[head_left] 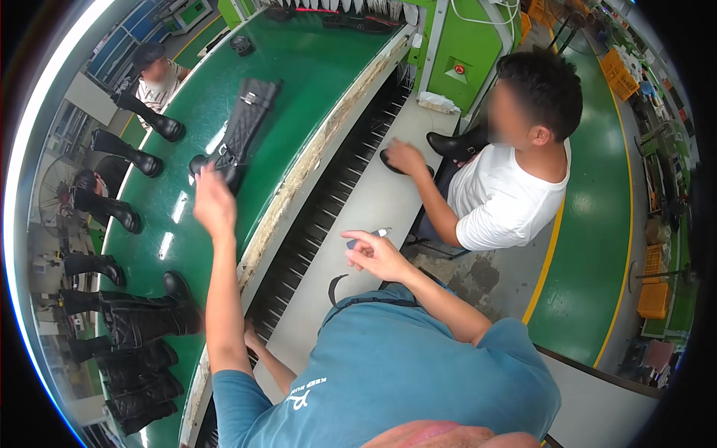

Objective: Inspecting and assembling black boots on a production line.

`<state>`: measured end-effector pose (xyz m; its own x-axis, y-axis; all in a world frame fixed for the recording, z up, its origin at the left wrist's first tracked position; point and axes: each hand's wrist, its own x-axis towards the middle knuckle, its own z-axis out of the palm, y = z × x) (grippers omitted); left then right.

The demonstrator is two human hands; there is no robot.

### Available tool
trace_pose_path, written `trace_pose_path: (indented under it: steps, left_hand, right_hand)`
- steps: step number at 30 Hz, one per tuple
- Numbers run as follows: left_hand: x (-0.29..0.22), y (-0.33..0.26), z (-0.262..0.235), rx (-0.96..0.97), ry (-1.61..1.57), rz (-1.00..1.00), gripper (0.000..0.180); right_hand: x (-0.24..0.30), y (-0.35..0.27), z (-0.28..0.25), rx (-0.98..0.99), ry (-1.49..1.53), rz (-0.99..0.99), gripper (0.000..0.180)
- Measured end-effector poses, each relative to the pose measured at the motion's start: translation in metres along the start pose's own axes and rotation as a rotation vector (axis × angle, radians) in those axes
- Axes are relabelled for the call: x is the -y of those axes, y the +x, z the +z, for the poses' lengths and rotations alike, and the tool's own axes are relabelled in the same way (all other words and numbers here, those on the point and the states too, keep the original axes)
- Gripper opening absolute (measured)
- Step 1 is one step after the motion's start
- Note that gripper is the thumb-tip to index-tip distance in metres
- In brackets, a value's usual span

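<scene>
My left hand (214,200) reaches over the green conveyor belt to the foot of a tall black quilted boot (250,119) with buckled straps. The boot lies blurred on its side; my fingers overlap its toe end, and their grip cannot be made out. My right hand (377,256) is over the grey bench, index finger stretched out. In it is a slim pen-like tool (384,232), whitish at one end and bluish at the other, partly hidden by the fingers. A curved black strip (335,290) lies near my waist.
Several black boots (153,310) line the belt's far left edge. On the right, a co-worker in a white T-shirt (515,187) handles a black boot (455,144). Another person's hand (252,337) is by my left forearm. Green machine (467,63) and bristle-lined gap (321,224) border the bench.
</scene>
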<state>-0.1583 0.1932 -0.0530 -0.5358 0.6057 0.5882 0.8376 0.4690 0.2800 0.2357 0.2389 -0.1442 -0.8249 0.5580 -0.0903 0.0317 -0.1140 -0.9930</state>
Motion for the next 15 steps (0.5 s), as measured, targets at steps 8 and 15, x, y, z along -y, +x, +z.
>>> trace_pose_path:
  steps: [8, 15]
  left_hand:
    - [-0.017, -0.004, -0.025, 0.031, 0.088, 0.225, 0.07]
    - [-0.04, 0.03, 0.049, 0.362, 0.342, -0.041, 0.096]
  right_hand:
    - [-0.038, -0.039, -0.026, -0.045, -0.232, 0.059, 0.036]
    - [-0.023, -0.043, -0.022, 0.14, -0.499, -0.14, 0.034]
